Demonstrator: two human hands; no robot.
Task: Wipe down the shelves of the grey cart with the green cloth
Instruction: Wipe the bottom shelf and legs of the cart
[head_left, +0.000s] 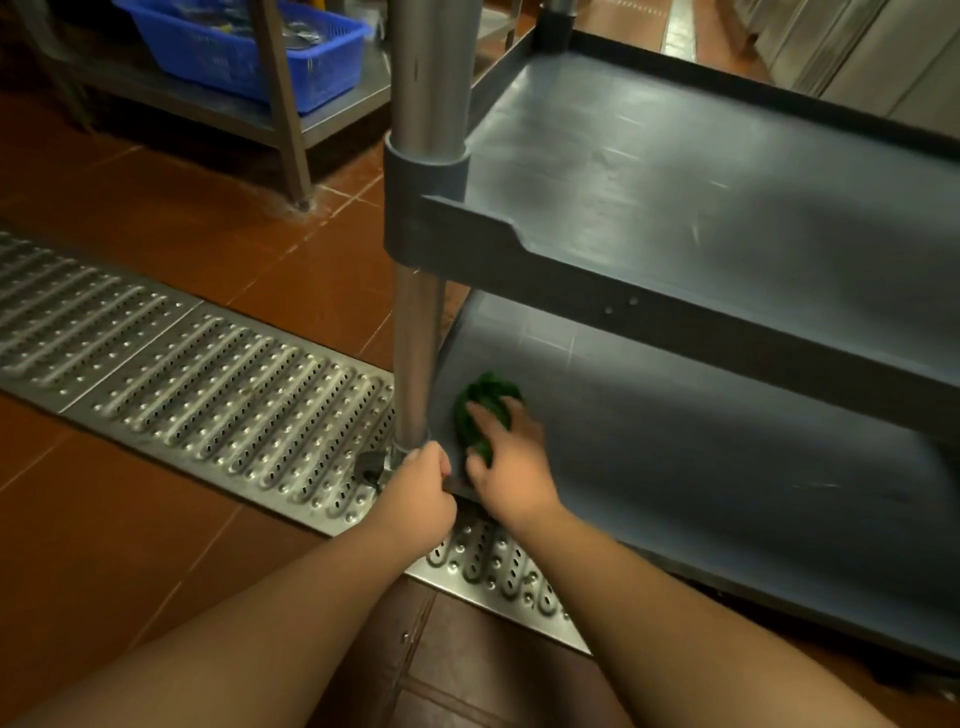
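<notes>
While the grey cart (701, 234) fills the right of the view, its steel corner post (423, 208) stands in front w/ a grey plastic collar at the middle shelf (675, 171), and that shelf's front rim overhangs the bottom shelf (701, 457), hiding its back part. Left of the cart: red-brown floor tiles (156, 571) and a perforated steel drain grate (208, 395) running diagonally under the cart's near corner. A small black caster brake (370, 467) sits at the post's foot. Far back, a blue plastic basket (244, 47) rests on a low steel rack (291, 114).

The left hand (421, 486) reaches in from below, forearm straight, fingers curled round the cart's corner at the base of the post, gripping it. The right hand (506, 462) lies palm down on the bottom shelf's near left corner, fingers spread over the green cloth (485, 410), pressing the crumpled wad to the shelf; whether they clasp it, can't tell.

Shelves: smooth matte grey plastic w/ raised rims. Post: polished round tube.
</notes>
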